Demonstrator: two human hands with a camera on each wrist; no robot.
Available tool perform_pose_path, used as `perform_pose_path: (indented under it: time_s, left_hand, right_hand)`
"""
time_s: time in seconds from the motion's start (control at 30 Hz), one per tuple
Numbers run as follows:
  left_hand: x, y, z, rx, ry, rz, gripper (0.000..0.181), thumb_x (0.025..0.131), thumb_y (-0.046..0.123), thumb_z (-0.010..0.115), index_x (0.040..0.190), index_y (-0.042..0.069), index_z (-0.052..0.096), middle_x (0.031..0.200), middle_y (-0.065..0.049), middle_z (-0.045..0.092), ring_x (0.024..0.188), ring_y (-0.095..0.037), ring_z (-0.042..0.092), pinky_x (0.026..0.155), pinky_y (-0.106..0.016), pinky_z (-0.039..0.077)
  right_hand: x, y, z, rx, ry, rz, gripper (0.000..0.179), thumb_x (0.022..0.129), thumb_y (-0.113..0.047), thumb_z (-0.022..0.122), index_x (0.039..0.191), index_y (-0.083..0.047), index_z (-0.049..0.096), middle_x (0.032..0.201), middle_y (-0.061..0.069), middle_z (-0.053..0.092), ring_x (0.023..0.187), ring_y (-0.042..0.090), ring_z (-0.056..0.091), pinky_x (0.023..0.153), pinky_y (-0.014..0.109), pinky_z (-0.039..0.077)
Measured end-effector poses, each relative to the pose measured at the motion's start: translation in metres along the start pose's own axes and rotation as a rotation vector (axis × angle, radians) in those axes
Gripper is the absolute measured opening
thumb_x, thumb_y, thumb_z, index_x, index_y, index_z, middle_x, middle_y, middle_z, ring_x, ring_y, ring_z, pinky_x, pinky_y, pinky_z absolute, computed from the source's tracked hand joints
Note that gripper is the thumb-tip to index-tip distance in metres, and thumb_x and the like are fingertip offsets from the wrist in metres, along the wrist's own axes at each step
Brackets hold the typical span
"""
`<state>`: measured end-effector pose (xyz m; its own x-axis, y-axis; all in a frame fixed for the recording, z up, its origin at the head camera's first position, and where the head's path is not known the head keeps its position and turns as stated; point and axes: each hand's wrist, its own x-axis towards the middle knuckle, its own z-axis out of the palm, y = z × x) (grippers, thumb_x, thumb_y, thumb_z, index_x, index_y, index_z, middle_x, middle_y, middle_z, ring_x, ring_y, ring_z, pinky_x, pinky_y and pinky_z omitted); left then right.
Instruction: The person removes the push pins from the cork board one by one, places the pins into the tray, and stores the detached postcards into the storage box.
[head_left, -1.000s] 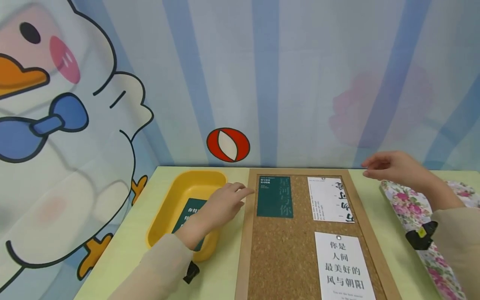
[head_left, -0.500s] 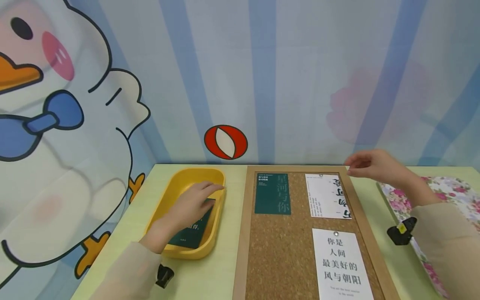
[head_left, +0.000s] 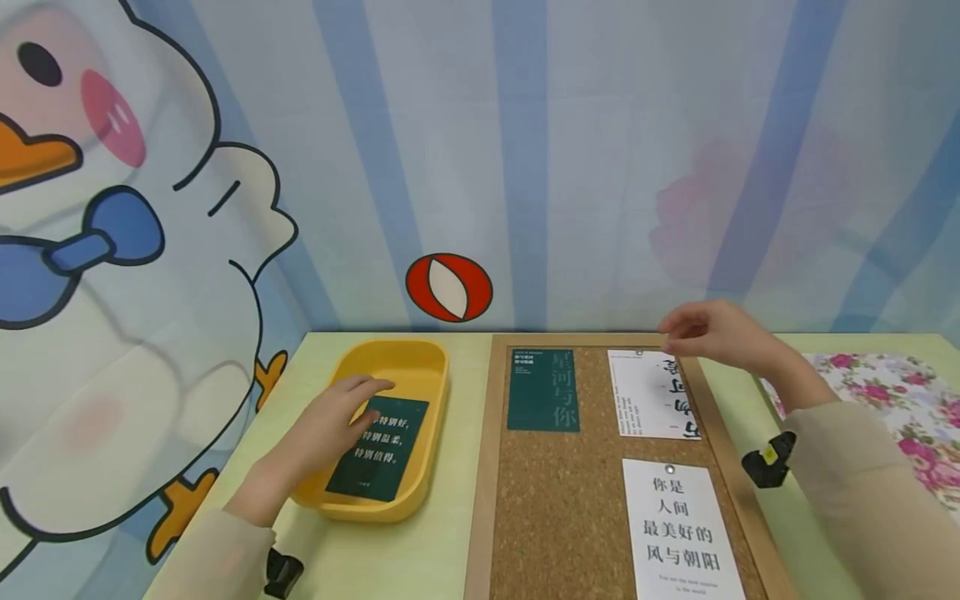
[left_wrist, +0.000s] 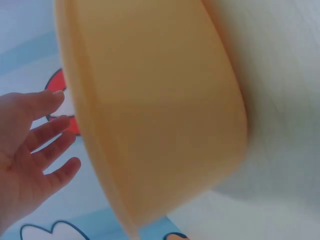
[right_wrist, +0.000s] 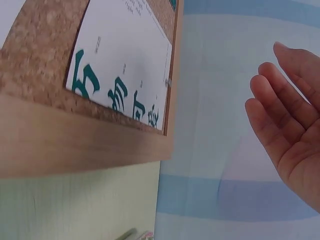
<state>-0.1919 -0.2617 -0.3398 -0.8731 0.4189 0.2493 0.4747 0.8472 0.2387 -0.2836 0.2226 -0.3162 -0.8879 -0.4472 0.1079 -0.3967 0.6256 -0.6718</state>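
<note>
My left hand [head_left: 321,429] hovers over the left side of a yellow plastic tray [head_left: 438,450], its fingers loosely bent with nothing in them. Inside the tray lies a dark green card [head_left: 378,450] with white Chinese writing, partly covered by that hand. Over the upper right corner of the wood-framed cork board [head_left: 562,508] is my right hand [head_left: 720,337], relaxed and holding nothing. Just below it, a white card [head_left: 648,396] with green characters is pinned to the board. In the left wrist view the tray's outer wall [left_wrist: 165,110] fills the middle, beside the spread fingers [left_wrist: 55,150].
A green card [head_left: 543,390] is at the board's upper left, and a second white card [head_left: 678,529] hangs from a pin lower right. A floral-patterned board or mat [head_left: 885,400] lies to the right. Behind the table stands a striped blue cartoon backdrop [head_left: 600,167].
My left hand has moved left from between tray and board to above the tray, uncovering more of the green card. My right hand has moved left over the board's upper right corner.
</note>
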Motion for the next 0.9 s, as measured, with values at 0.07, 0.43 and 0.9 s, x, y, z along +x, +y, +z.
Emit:
perform_pose_path:
  time_s: [0.07, 0.43, 0.9]
  left_hand:
    - [-0.002, -0.003, -0.001, -0.012, 0.000, -0.027, 0.040, 0.086, 0.004, 0.065, 0.126, 0.006, 0.056, 0.118, -0.012, 0.058, 0.106, -0.029, 0.055, 0.089, -0.045, 0.046]
    - [-0.014, -0.022, -0.005, 0.000, 0.021, -0.073, 0.039, 0.085, 0.000, 0.065, 0.123, 0.002, 0.057, 0.119, -0.018, 0.055, 0.107, -0.035, 0.053, 0.091, -0.049, 0.044]
    - [-0.032, -0.049, -0.008, -0.099, 0.104, -0.128, 0.039, 0.085, -0.001, 0.064, 0.123, -0.001, 0.056, 0.122, -0.022, 0.052, 0.112, -0.040, 0.048, 0.091, -0.054, 0.041]
  right_hand:
    - [0.003, -0.001, 0.003, 0.010, -0.003, -0.001, 0.027, 0.088, -0.017, 0.066, 0.109, 0.000, 0.063, 0.092, 0.006, 0.066, 0.083, 0.017, 0.061, 0.070, 0.031, 0.049]
    - [0.014, -0.008, 0.024, 0.093, -0.047, 0.002, 0.028, 0.087, -0.017, 0.067, 0.109, 0.000, 0.063, 0.093, 0.009, 0.065, 0.084, 0.022, 0.061, 0.073, 0.042, 0.050]
    - [0.032, -0.015, 0.044, 0.156, -0.104, 0.025, 0.026, 0.088, -0.011, 0.064, 0.111, 0.002, 0.062, 0.096, 0.012, 0.064, 0.087, 0.034, 0.060, 0.074, 0.045, 0.051]
